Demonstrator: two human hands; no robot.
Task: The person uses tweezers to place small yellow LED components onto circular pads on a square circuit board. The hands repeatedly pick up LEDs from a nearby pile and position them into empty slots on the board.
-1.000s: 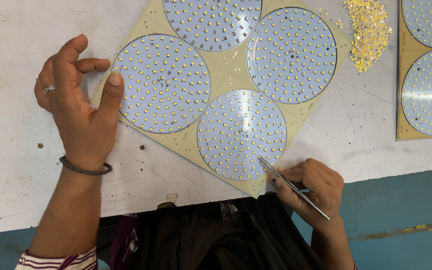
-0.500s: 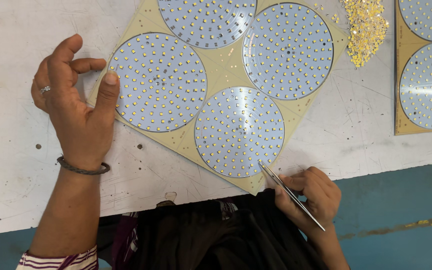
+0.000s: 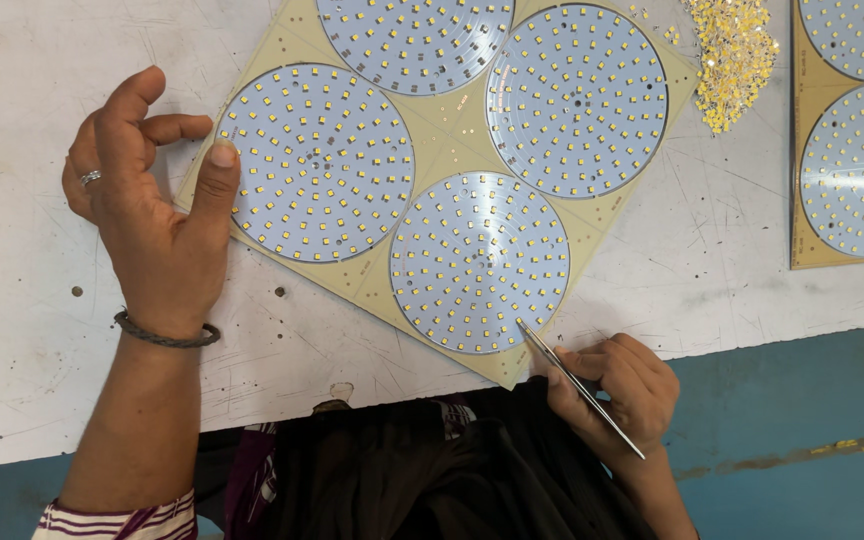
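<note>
Four round LED discs sit in one yellow panel (image 3: pixel 452 150) lying cornerwise on the white worktable (image 3: pixel 12 130), its near corner at the table's front edge. Right hand (image 3: pixel 617 390), at that front edge, is closed around thin metal tweezers (image 3: pixel 577 385). Tweezers' long axis runs from lower right, over the hand, up-left to the tip. Tip rests at the lower right rim of the nearest disc (image 3: pixel 480 262); whether it carries a chip is too small to tell. The disc lies up and left of the grip, and the right hand is the nearer one. Left hand (image 3: pixel 152 220) holds nothing: fingers loosely spread, thumb pressed flat on the panel's left corner beside the left disc (image 3: pixel 314 162). A heap of loose yellow chips (image 3: pixel 734 55) lies toward the table's far edge, a second panel (image 3: pixel 852 140) at its right edge.
</note>
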